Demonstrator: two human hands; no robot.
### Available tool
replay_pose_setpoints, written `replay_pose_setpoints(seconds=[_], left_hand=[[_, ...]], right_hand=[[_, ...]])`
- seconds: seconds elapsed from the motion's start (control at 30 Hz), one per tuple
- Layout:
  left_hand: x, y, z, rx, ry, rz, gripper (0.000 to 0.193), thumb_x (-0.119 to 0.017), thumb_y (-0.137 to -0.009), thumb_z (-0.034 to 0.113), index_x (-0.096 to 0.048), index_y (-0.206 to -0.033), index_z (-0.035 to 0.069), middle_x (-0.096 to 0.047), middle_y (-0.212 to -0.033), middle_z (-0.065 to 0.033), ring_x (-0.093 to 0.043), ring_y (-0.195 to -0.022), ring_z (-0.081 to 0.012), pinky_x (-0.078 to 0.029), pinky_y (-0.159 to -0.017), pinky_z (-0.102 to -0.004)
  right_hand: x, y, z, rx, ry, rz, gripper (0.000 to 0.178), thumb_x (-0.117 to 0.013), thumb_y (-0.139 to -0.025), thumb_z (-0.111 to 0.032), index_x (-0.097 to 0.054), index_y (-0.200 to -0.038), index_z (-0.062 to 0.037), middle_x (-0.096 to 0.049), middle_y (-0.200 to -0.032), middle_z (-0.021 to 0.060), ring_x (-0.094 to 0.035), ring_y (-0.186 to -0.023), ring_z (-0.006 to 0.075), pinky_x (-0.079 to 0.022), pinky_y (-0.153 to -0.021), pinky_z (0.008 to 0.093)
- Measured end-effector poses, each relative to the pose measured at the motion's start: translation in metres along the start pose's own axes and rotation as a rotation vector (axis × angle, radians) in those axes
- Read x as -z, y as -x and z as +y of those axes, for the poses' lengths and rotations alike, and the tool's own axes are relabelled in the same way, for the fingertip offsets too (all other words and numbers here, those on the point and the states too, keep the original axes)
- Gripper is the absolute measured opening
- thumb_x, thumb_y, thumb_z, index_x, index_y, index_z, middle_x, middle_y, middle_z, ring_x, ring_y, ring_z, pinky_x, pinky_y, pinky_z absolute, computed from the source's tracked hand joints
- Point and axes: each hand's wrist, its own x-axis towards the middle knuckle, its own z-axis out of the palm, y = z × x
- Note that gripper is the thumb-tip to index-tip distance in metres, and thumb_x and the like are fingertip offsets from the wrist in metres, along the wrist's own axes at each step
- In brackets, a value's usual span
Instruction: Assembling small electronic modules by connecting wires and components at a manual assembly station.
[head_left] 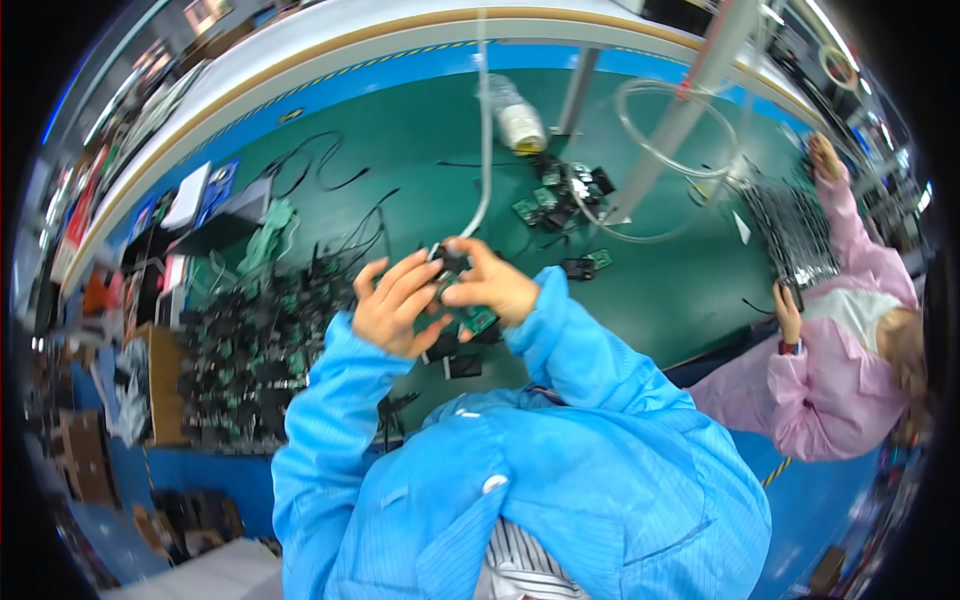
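My left hand [393, 308] and my right hand [495, 285] meet over the green mat, in front of my chest. Between them is a small black part [452, 262], which my right thumb and fingers grip while the curled left fingers press its left side. A green circuit board [478, 320] shows just below my right thumb; whether it joins the black part I cannot tell. The end of a white tube [484, 190] comes down right beside the fingertips. Close under my hands, against my jacket, lies a black block-shaped piece [462, 367].
Many black parts and boards [250, 350] crowd the left of the green bench [400, 150]. A loose board pile [545, 200] lies ahead, near a clear bottle [515, 115]. A grey post [665, 125] stands right of it. At the right, a person in pink [840, 380] works beside stacked clear packets [790, 230].
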Motion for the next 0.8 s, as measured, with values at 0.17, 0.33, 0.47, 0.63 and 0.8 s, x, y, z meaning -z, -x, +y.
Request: replay_pose_setpoints(seconds=[0.17, 0.33, 0.47, 0.63, 0.8], left_hand=[[-0.014, 0.043, 0.007, -0.001, -0.071, 0.088, 0.055, -0.072, -0.081, 0.041, -0.049, -0.119, 0.009, -0.061, -0.121, -0.0149, -0.063, -0.105, -0.0300, -0.039, -0.088, -0.0364], [-0.009, 0.073, 0.038, 0.218, -0.066, 0.050, 0.070, -0.070, -0.071, 0.006, -0.037, -0.131, 0.013, -0.055, -0.124, -0.0176, -0.057, -0.099, -0.0295, -0.038, -0.091, -0.0396], [0.001, 0.082, 0.053, 0.273, -0.115, -0.001, 0.073, -0.067, -0.069, 0.000, -0.033, -0.132, 0.013, -0.055, -0.123, -0.0166, -0.053, -0.101, -0.0305, -0.037, -0.093, -0.0408], [0.018, 0.095, 0.083, 0.478, -0.051, 0.009, 0.067, -0.066, -0.070, 0.004, -0.039, -0.130, 0.013, -0.056, -0.123, -0.0157, -0.055, -0.105, -0.0305, -0.035, -0.092, -0.0418], [0.030, 0.099, 0.094, 0.619, -0.063, -0.140, 0.068, -0.067, -0.069, 0.001, -0.040, -0.131, 0.007, -0.055, -0.124, -0.0162, -0.049, -0.104, -0.0310, -0.037, -0.095, -0.0399]], right_hand=[[-0.006, -0.006, 0.015, -0.159, -0.015, -0.183, 0.084, -0.069, -0.082, -0.003, -0.012, -0.143, -0.0124, -0.063, -0.095, 0.0250, -0.062, -0.069, 0.0291, -0.051, -0.045, 0.0391], [-0.004, -0.022, 0.044, -0.195, 0.037, -0.303, 0.096, -0.073, -0.079, -0.004, -0.001, -0.142, -0.0062, -0.063, -0.085, 0.0237, -0.060, -0.060, 0.0273, -0.051, -0.041, 0.0385], [-0.004, -0.015, 0.047, -0.204, 0.131, -0.291, 0.102, -0.075, -0.076, -0.005, 0.001, -0.143, -0.0040, -0.062, -0.072, 0.0185, -0.058, -0.052, 0.0249, -0.049, -0.038, 0.0356], [-0.011, -0.017, 0.061, -0.148, 0.199, -0.386, 0.104, -0.077, -0.074, -0.008, -0.001, -0.144, -0.0023, -0.062, -0.066, 0.0147, -0.057, -0.050, 0.0226, -0.048, -0.038, 0.0339], [-0.010, -0.020, 0.071, -0.154, 0.194, -0.403, 0.103, -0.079, -0.074, -0.010, -0.004, -0.145, -0.0020, -0.063, -0.066, 0.0140, -0.057, -0.049, 0.0214, -0.048, -0.038, 0.0326]])
